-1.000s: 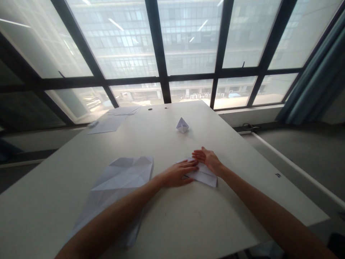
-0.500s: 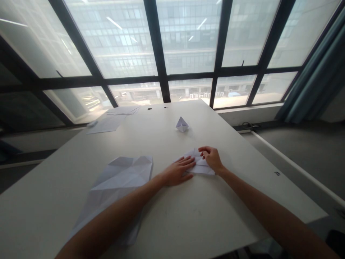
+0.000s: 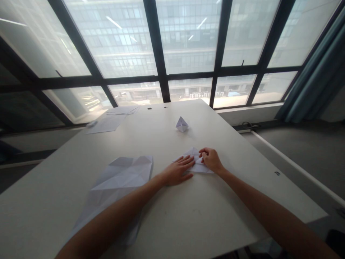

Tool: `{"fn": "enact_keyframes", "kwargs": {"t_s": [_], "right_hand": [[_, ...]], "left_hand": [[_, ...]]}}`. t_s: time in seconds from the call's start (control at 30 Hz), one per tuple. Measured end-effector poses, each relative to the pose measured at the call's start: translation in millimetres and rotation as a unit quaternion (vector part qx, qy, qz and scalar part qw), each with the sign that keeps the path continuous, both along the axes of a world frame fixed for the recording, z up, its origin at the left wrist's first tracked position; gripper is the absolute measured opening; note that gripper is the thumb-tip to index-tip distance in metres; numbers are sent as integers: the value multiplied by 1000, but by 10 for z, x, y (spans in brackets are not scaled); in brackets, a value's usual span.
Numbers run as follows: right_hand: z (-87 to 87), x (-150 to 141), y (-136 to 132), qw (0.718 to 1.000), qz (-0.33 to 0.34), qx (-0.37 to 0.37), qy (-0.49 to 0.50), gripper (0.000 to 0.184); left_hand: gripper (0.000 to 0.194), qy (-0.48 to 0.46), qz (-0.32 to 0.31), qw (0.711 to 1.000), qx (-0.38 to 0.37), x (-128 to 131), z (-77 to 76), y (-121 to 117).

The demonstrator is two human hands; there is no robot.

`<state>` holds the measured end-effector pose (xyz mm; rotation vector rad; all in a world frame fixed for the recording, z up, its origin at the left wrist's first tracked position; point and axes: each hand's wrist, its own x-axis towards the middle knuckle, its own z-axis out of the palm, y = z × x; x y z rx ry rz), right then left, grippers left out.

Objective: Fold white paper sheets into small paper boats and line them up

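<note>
Right of a creased sheet (image 3: 125, 175) on the bench (image 3: 172, 223) lies folded paper (image 3: 199, 168). The left hand (image 3: 178, 172) is on it, grip spread. The right hand (image 3: 212, 159) curls at its right; I can't tell if it pinches.

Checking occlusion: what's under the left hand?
Under the left hand: part of the folded paper, lying on the table. Its top corner and lower right edge show; any folds beneath the hand are covered and can't be seen.
</note>
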<state>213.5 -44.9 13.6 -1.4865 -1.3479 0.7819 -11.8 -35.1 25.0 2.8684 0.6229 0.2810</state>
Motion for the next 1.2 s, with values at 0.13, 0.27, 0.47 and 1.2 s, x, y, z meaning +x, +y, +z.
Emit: {"fn": "enact_keyframes", "kwargs": {"t_s": [0.13, 0.27, 0.47, 1.2], "right_hand": [[-29, -44, -45, 973, 54, 131, -182, 25], [-15, -57, -94, 947, 107, 124, -275, 30], [25, -57, -126, 931, 131, 104, -324, 29], [61, -79, -173, 895, 164, 97, -403, 32]], "left_hand": [[62, -5, -3, 1000, 6, -8, -32, 10], [64, -19, 9, 1000, 17, -4, -25, -9], [57, -48, 15, 999, 20, 25, 63, -63], [26, -258, 282, 915, -125, -36, -58, 241]]}}
